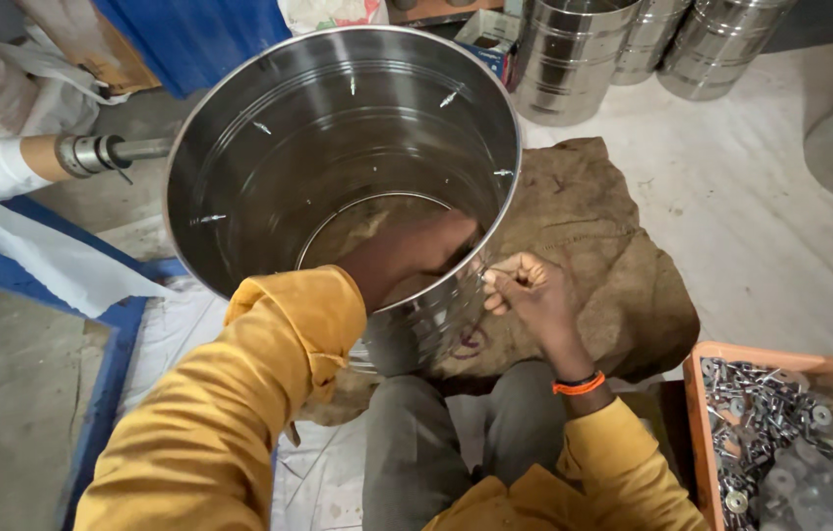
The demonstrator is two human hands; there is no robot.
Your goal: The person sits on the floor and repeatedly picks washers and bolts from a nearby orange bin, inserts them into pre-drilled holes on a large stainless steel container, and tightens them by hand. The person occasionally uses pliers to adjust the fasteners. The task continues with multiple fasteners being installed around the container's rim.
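I am watching the steel drum (338,147) tilting open-mouthed toward me on the brown sacking (613,265) spread over the floor. My left hand (416,251) is reaching inside against its wall, its grip hidden from me, while my right hand (525,290) is pinching a small fastener shut at the rim outside. An orange tray of rivets and washers (780,423) is sitting at my right, with more steel drums (574,59) standing beyond.

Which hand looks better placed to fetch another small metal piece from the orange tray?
Probably the right hand: it is outside the steel drum, on the same side as the orange tray. The left hand is reaching inside the drum.
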